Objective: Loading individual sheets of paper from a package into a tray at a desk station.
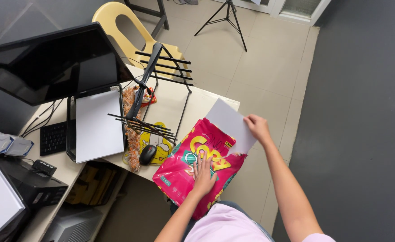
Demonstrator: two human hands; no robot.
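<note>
Under the left hand [202,172] lies a pink paper pack [197,166], half on the desk [197,101] corner and half hanging over the person's lap. That hand is flat, fingers spread, pressing the pack down rather than gripping it. Up and to the right of it, the right hand [257,127] pinches the far edge of a white sheet [231,123] between thumb and fingers; the sheet sticks out of the pack's torn top end. By its look the sheet is light and limp, likely to crease or tear if pulled by one corner, so a hold along its edge near the middle seems safest. The pack's glossy wrapper looks slippery, and the pack seems heavy enough to need the palm's weight to stay put. Its long axis runs from the lap up toward the right hand, open end pointing away from the person; the sheet lies tilted along much the same line. Left of the left hand sit a black mouse [147,154] on a yellow pad [161,145] and a wire rack [159,89].
</note>
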